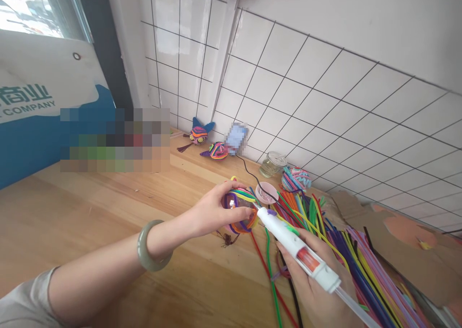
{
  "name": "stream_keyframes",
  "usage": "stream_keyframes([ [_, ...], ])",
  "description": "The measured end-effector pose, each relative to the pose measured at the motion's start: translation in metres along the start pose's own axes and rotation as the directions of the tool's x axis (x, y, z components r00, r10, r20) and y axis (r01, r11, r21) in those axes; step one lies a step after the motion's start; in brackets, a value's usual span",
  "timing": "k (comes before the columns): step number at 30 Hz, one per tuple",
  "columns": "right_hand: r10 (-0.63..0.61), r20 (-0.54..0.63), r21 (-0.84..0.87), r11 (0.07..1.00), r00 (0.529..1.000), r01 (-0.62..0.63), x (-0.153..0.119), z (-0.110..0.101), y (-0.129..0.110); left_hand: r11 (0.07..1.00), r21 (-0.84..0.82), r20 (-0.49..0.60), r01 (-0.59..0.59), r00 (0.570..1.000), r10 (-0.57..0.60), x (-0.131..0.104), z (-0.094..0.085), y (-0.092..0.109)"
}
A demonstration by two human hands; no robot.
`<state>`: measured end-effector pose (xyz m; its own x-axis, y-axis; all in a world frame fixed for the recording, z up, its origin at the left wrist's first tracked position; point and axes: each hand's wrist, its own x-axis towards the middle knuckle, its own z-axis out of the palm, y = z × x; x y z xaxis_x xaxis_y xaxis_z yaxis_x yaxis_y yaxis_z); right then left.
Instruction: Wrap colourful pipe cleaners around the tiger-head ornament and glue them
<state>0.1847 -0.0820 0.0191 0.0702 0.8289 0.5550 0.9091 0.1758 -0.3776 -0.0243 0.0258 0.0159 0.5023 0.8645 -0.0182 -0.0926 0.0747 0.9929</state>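
White pen-shaped glue gun [283, 234]: held in right hand [311, 294].
Clear round ball [239, 203], multicoloured fuzzy strips [242, 193] around it: grasped by left hand [212, 211], nozzle at its edge.

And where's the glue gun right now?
The glue gun is right of centre in the head view, held in the right hand, pointing at the round piece in the left hand.

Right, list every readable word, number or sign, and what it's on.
"商业": on the white-and-blue board, upper line.
"COMPANY": same board, lower line; what precedes it is cut off.
Phone screen: too blurred to read.
White glue pen: no readable marking.
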Motion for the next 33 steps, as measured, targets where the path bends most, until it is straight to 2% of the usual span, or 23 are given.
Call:
stream_keyframes([
  [5, -0.011, 0.036, 0.055, 0.998, 0.999, 0.009, 0.0, -0.003, -0.001, 1.0, -0.014, -0.012, 0.011, 1.0, -0.011, 0.0, 0.0, -0.001],
  [16, -0.045, 0.064, 0.038, 0.998, 0.997, 0.042, 0.002, -0.006, -0.005, 0.999, -0.027, -0.011, 0.035, 0.999, -0.036, 0.0, 0.002, 0.003],
  [22, 0.048, 0.045, 0.023, 0.999, 0.998, -0.049, 0.003, -0.007, -0.01, 0.999, -0.02, -0.021, 0.042, 0.999, -0.042, -0.001, 0.002, 0.003],
  [27, 0.025, 0.062, 0.055, 0.998, 0.998, -0.028, 0.003, -0.006, -0.012, 0.999, -0.021, -0.023, 0.029, 0.999, -0.03, 0.0, 0.002, 0.001],
  [33, 0.072, 0.035, 0.0, 0.997, 0.997, -0.072, 0.004, -0.007, -0.012, 1.0, -0.015, -0.011, 0.025, 1.0, -0.025, 0.0, 0.001, 0.001],
])
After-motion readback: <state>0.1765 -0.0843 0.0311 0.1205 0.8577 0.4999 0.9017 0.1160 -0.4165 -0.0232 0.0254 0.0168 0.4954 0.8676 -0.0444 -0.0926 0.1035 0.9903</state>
